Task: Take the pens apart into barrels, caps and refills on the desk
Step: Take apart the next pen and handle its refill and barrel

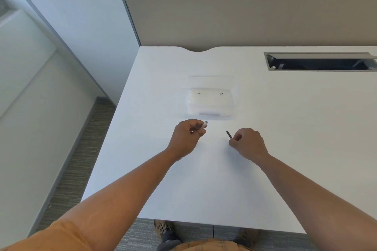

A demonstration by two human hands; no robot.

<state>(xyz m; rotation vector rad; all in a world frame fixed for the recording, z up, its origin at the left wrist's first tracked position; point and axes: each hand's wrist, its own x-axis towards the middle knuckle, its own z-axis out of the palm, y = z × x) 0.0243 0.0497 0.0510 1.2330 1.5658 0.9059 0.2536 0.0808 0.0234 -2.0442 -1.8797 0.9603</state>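
Hands are over the middle of the white desk [204, 179], a little apart from each other. The left hand [186, 137] has its fingers curled around a pale pen part [204, 125], probably the barrel, and only its short end with a grey tip comes out between thumb and finger. The right hand [246, 143] pinches a thin dark piece [229, 134], which points up and to the left. It may be the refill or a cap clip; the view is too small to say which. So the pen seems to be already pulled into two pieces, and both pieces are in the air, not yet on the desk.

Just behind the hands stands a clear plastic box [212, 103] with its lid open. I cannot see any other pens in it or on the desk.

Some things could go wrong from here. The dark piece is thin and is held only at one end, so it could slip from the fingers, roll on the smooth desk and fall over the near edge. A small spring or tip could also drop out of the barrel if it is tilted down. On a white desk, pale parts would be hard to find again.

No brand, label or writing can be read on the pen, the box or the desk.
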